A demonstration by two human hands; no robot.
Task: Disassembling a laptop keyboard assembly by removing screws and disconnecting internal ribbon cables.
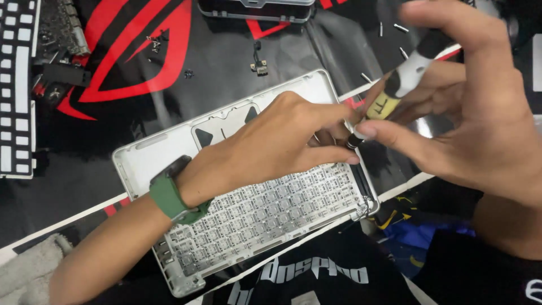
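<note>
In the head view, the right hand [480, 107] is gripping a black-and-white screwdriver [403, 79] with fingers clamped on it, tip at the silver laptop top case [164, 155] lying on the black-and-red mat [130, 62]. The left hand [271, 144], fingers together, is steadying the tip, likely working a screw; next calls for firm, vertical pressure.

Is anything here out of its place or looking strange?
Yes. Small loose screws lie scattered on the black and red mat, not in any tray. The silver laptop case sits askew under both hands.

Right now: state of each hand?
Left hand: flat on the silver laptop case, fingertips by the screwdriver tip, holding nothing visible.
Right hand: closed around the screwdriver.
</note>
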